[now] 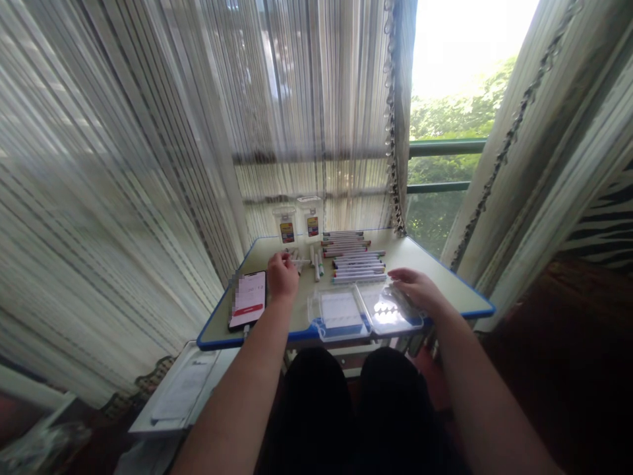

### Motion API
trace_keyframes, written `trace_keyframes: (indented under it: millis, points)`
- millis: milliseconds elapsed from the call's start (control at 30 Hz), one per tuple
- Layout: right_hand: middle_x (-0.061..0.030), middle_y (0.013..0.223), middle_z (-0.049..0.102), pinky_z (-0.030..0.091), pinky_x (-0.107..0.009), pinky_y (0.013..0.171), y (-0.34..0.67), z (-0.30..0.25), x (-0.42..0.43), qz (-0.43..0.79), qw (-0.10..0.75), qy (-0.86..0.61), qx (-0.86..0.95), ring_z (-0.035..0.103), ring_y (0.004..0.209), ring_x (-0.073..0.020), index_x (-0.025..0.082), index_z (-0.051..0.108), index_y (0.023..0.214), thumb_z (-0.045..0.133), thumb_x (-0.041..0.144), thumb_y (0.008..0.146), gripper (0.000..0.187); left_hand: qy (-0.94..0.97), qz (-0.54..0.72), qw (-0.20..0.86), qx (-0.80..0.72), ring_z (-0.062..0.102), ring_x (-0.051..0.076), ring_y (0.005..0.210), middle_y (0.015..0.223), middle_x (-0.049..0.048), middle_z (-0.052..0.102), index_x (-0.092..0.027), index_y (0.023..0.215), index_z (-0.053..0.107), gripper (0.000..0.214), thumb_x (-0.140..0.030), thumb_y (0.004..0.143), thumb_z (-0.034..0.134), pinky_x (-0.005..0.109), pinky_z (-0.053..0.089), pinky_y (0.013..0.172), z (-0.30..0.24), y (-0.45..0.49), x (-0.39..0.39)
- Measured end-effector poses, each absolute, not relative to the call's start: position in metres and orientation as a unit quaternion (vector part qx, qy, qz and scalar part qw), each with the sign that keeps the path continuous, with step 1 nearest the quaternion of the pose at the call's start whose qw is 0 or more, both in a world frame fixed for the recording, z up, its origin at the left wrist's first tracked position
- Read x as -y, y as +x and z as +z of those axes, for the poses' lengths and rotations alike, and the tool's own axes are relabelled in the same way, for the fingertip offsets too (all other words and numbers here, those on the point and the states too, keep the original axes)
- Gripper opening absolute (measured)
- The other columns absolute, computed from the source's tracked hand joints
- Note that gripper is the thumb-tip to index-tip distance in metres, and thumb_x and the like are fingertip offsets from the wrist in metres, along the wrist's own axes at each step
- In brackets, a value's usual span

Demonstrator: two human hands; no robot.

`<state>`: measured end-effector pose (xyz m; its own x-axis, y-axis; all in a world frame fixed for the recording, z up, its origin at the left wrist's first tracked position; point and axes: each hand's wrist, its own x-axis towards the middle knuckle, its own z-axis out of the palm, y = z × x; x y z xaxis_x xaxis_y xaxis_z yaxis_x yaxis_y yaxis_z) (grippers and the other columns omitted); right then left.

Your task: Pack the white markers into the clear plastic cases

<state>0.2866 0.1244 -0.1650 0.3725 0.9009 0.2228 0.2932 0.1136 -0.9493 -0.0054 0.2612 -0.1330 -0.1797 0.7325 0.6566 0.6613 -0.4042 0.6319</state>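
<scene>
My left hand [283,274] is closed at the left of the table, and a slim white marker [301,262] sticks out to the right from its fingers. Just right of it, a few loose white markers [317,267] lie pointing away from me. Across the middle runs a stack of markers [353,254] laid side by side, their coloured ends showing. Beside the right end of this row is my right hand [414,288], fingers stretched out and holding nothing I can see. Its palm is over the right edge of an opened clear plastic case [341,310].
A phone [248,300] with a cable lies at the table's left. Two clear containers with labels [311,224] stand at the back. The table [445,290] has a blue rim. A white surface with papers [185,389] is lower left; string curtains [316,119] hang behind.
</scene>
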Motion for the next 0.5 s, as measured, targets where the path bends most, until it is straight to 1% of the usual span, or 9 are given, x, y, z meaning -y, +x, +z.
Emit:
trace_keyframes:
  millis: [67, 100, 167, 233, 267, 333, 433, 500]
  points:
    - [-0.0044, 0.085, 0.072, 0.053, -0.027, 0.074, 0.287, -0.166, -0.125, 0.264, 0.566, -0.606, 0.493, 0.066, 0.081, -0.0174, 0.018, 0.071, 0.086, 0.066, 0.022, 0.062, 0.024, 0.606, 0.580, 0.069, -0.540, 0.060, 0.023, 0.095, 0.096, 0.0123, 0.066, -0.016, 0.085, 0.058, 0.015, -0.017, 0.077, 0.045, 0.036, 0.047, 0.089, -0.130, -0.006, -0.262]
    - [-0.0045, 0.085, 0.072, 0.053, -0.027, 0.075, 0.287, -0.166, -0.125, 0.260, 0.567, -0.605, 0.495, 0.066, 0.082, -0.0177, 0.018, 0.071, 0.085, 0.066, 0.023, 0.062, 0.024, 0.587, 0.597, 0.096, -0.538, 0.060, 0.022, 0.094, 0.096, 0.0107, 0.065, -0.017, 0.086, 0.057, 0.016, -0.018, 0.077, 0.044, 0.035, 0.047, 0.087, -0.128, -0.006, -0.263]
    - [-0.0047, 0.086, 0.072, 0.053, -0.029, 0.075, 0.287, -0.166, -0.125, 0.255, 0.564, -0.606, 0.500, 0.066, 0.082, -0.0184, 0.019, 0.071, 0.086, 0.067, 0.025, 0.062, 0.025, 0.554, 0.623, 0.174, -0.525, 0.060, 0.018, 0.083, 0.089, 0.0062, 0.064, -0.019, 0.086, 0.055, 0.019, -0.019, 0.075, 0.040, 0.030, 0.049, 0.076, -0.126, -0.005, -0.262]
    - [-0.0052, 0.087, 0.073, 0.053, -0.030, 0.075, 0.287, -0.165, -0.125, 0.256, 0.559, -0.607, 0.504, 0.066, 0.083, -0.0194, 0.019, 0.071, 0.087, 0.068, 0.027, 0.062, 0.026, 0.540, 0.621, 0.287, -0.490, 0.056, 0.013, 0.065, 0.077, 0.0014, 0.059, -0.020, 0.082, 0.053, 0.018, -0.018, 0.070, 0.038, 0.025, 0.046, 0.060, -0.124, -0.001, -0.259]
    - [-0.0055, 0.087, 0.073, 0.053, -0.030, 0.075, 0.287, -0.165, -0.124, 0.259, 0.557, -0.606, 0.506, 0.066, 0.084, -0.0199, 0.019, 0.071, 0.088, 0.069, 0.028, 0.062, 0.027, 0.547, 0.604, 0.349, -0.463, 0.052, 0.012, 0.058, 0.071, -0.0004, 0.056, -0.020, 0.078, 0.051, 0.017, -0.018, 0.067, 0.039, 0.024, 0.042, 0.054, -0.124, 0.002, -0.257]
    - [-0.0057, 0.088, 0.073, 0.053, -0.030, 0.076, 0.286, -0.164, -0.124, 0.265, 0.553, -0.603, 0.510, 0.066, 0.086, -0.0206, 0.019, 0.072, 0.089, 0.069, 0.030, 0.063, 0.028, 0.582, 0.541, 0.452, -0.405, 0.045, 0.010, 0.050, 0.063, -0.0021, 0.051, -0.020, 0.069, 0.049, 0.013, -0.016, 0.059, 0.041, 0.023, 0.037, 0.049, -0.124, 0.007, -0.251]
    - [-0.0061, 0.089, 0.073, 0.052, -0.030, 0.078, 0.286, -0.162, -0.124, 0.265, 0.556, -0.603, 0.508, 0.066, 0.087, -0.0206, 0.019, 0.072, 0.089, 0.071, 0.031, 0.061, 0.030, 0.628, 0.452, 0.516, -0.367, 0.038, 0.010, 0.046, 0.054, -0.0019, 0.046, -0.019, 0.058, 0.048, 0.011, -0.014, 0.051, 0.041, 0.024, 0.030, 0.045, -0.125, 0.015, -0.243]
    - [-0.0063, 0.090, 0.072, 0.052, -0.030, 0.078, 0.286, -0.162, -0.125, 0.266, 0.564, -0.600, 0.501, 0.065, 0.086, -0.0205, 0.018, 0.071, 0.088, 0.073, 0.033, 0.060, 0.032, 0.634, 0.426, 0.532, -0.365, 0.037, 0.010, 0.047, 0.053, -0.0016, 0.045, -0.018, 0.058, 0.050, 0.016, -0.014, 0.047, 0.040, 0.024, 0.028, 0.046, -0.126, 0.019, -0.240]
